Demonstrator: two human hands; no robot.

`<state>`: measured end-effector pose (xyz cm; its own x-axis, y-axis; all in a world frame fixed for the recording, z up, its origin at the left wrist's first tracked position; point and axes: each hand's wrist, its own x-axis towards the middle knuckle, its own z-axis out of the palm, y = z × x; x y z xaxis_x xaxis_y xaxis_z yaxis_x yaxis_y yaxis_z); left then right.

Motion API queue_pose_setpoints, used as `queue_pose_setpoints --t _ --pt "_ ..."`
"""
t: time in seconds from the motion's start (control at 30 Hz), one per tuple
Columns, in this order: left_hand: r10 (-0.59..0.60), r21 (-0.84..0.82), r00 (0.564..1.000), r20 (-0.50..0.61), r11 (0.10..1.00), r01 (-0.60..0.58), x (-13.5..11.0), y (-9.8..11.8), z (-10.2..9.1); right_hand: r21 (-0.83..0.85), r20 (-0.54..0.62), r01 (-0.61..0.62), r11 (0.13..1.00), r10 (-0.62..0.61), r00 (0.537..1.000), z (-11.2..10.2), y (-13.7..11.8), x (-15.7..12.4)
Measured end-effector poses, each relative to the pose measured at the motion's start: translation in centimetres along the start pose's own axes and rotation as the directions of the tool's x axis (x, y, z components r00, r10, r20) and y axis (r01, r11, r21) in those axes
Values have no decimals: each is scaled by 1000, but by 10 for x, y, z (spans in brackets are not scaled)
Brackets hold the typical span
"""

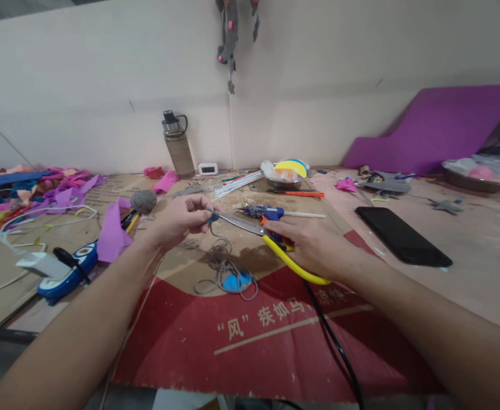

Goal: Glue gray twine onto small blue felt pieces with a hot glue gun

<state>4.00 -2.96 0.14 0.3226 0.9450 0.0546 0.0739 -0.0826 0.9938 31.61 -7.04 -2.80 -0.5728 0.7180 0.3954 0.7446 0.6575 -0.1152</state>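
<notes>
Left fingers (pixel 200 218) pinch a small blue scrap (pixel 213 216); right fingers (pixel 283 229) grip yellow-handled metal scissors (pixel 267 240). These point left, toward the scrap.

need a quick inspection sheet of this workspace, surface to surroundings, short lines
Surface: cardboard, partly red, on the table
Work things: yellow-handled scissors; tangled grey yarn over a light-blue piece
Clutter: coloured scraps left, glue gun ahead, smartphone right
Grips: left grip pinches a small blue piece; right grip holds the scissors
Cables: white cable left; black cable over cardboard's front edge
Surroundings: pale wall, water bottle before it
</notes>
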Motion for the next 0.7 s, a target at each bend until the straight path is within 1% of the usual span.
queue_pose_setpoints --t 0.13,0.53,0.7 --pt "3 8 1000 3 1000 -3 -1 1 0 4 15 -7 1000 7 1000 -1 0 0" --pt "26 46 1000 -16 999 -26 1 -1 -1 -50 -2 -3 999 3 1000 -1 0 -1" --pt "32 89 999 -20 996 -30 2 -2 -2 -41 -10 5 999 -5 1000 0 -1 -1"
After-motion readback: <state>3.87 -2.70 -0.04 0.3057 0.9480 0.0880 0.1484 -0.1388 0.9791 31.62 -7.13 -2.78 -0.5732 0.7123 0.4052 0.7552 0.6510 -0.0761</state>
